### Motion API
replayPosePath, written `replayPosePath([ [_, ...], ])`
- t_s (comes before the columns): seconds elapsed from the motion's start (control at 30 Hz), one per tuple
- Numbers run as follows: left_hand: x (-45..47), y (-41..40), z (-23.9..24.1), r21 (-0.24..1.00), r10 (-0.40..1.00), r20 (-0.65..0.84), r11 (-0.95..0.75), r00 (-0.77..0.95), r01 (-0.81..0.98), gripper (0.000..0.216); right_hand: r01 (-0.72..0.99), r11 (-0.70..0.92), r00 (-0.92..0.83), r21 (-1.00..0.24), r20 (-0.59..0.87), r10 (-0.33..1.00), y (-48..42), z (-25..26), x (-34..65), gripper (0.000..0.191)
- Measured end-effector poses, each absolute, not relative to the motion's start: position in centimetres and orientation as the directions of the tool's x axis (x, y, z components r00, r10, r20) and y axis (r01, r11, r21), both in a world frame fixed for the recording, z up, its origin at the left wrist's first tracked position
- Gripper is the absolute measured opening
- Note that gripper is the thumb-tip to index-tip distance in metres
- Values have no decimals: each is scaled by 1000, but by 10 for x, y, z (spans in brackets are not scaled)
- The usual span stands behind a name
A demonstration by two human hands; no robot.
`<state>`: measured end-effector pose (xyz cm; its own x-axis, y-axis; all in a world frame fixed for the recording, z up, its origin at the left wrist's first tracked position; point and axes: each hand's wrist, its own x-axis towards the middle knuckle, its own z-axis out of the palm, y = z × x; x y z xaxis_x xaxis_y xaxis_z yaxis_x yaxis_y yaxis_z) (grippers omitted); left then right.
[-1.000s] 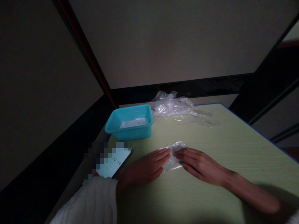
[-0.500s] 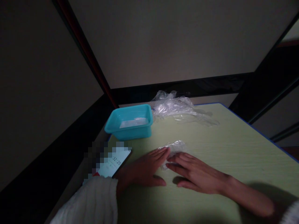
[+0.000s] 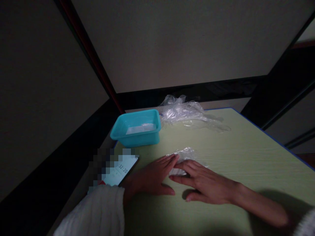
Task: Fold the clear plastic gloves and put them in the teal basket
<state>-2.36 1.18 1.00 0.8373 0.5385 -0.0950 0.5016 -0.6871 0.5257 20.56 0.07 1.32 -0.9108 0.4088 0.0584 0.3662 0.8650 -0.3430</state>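
1. You are laying your left hand (image 3: pixel 157 175) over the near-left part of the clear plastic (image 3: pixel 187 154), which is lying on the bench (image 3: pixel 253 154); your right hand (image 3: pixel 206 183) is overlapping its near-right part.
2. Neither grip is clamping anything; both thumbs are standing apart from the fingers.
3. For even smoothing, you should be anchoring with the left, stroking lightly with the right.
4. Your fingers are hiding some plastic; dim light is obscuring its folds; the frame is cutting off your right sleeve (image 3: pixel 307 223).

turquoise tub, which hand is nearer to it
Left. The left hand is on the near side of the turquoise tub; the right hand is also nearside, but farther to the right.
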Motion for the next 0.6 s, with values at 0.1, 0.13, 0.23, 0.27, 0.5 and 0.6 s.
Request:
replayPosePath([
  [0.1, -24, 12, 8, 520, 538, -77, -697, 839, 494, 95, 359, 868, -909, -344, 84, 409, 0, 13, 206, 54],
  [0.13, -24, 11, 8, 515, 537, -71, -702, 841, 492, 95, 353, 871, -910, -341, 93, 405, 0, 13, 206, 53],
  [0.23, -24, 10, 10, 491, 535, -71, -716, 842, 496, 95, 360, 876, -900, -321, 127, 416, 1, 12, 207, 55],
  [0.27, -24, 10, 11, 483, 535, -74, -719, 841, 500, 96, 377, 872, -889, -311, 142, 435, 2, 11, 208, 55],
  [0.5, -22, 7, 15, 387, 548, -31, -765, 836, 515, 95, 541, 798, -796, -268, 144, 588, 7, 0, 212, 67],
  [0.6, -22, 7, 14, 336, 540, -17, -789, 841, 514, 91, 567, 779, -791, -266, 88, 606, 8, -4, 212, 78],
])
